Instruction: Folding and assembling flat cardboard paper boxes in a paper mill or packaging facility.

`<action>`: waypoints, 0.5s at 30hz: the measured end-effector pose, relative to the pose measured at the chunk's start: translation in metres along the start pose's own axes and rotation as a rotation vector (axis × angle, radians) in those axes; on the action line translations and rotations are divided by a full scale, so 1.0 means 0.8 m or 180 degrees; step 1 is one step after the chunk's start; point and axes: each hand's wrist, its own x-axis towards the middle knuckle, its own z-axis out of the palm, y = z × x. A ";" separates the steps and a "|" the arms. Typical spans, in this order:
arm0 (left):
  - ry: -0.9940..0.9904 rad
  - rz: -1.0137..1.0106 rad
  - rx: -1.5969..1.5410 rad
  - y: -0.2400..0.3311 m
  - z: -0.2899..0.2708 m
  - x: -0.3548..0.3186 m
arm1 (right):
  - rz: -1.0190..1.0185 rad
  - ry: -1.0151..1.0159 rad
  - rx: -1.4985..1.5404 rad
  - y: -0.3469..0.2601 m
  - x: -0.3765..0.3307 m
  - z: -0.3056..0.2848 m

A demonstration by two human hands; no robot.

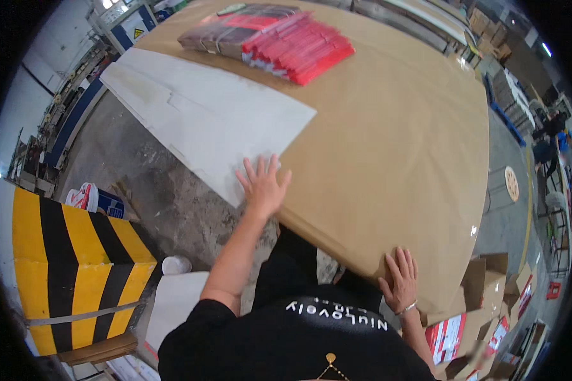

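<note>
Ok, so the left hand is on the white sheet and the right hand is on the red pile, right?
Not quite: the right hand is on the brown tabletop near its edge, not on the red pile, as the head view shows. The left hand is on the white sheet.

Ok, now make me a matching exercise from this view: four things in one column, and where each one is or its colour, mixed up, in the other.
Things:
1. left hand
2. right hand
3. red-edged stack
4. striped block

Places or colours:
A. yellow and black
B. toward the far end of the brown table
C. over the white sheet
D. at the table's near edge, on the right

Pairs: 1-C, 2-D, 3-B, 4-A
</note>
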 end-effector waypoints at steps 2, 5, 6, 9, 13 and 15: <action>-0.0147 0.0515 0.0088 0.001 -0.007 -0.014 | 0.0128 0.0136 0.0026 -0.016 -0.019 0.000; -0.0711 0.1738 -0.0359 0.050 0.000 -0.045 | -0.0002 0.0462 0.0551 -0.041 -0.009 0.015; -0.1338 0.1942 -0.0695 0.082 -0.006 -0.061 | -0.0067 0.0590 0.1003 -0.047 -0.001 0.023; -0.1920 0.2581 -0.1192 0.140 -0.018 -0.101 | -0.0465 0.0128 0.0181 -0.052 0.005 0.015; -0.0610 0.2592 -0.0708 0.131 -0.019 -0.097 | -0.0326 -0.0075 -0.0304 -0.016 -0.040 0.015; -0.0975 0.2235 -0.0792 0.078 0.005 -0.084 | 0.0286 0.0554 -0.0199 -0.016 -0.058 0.013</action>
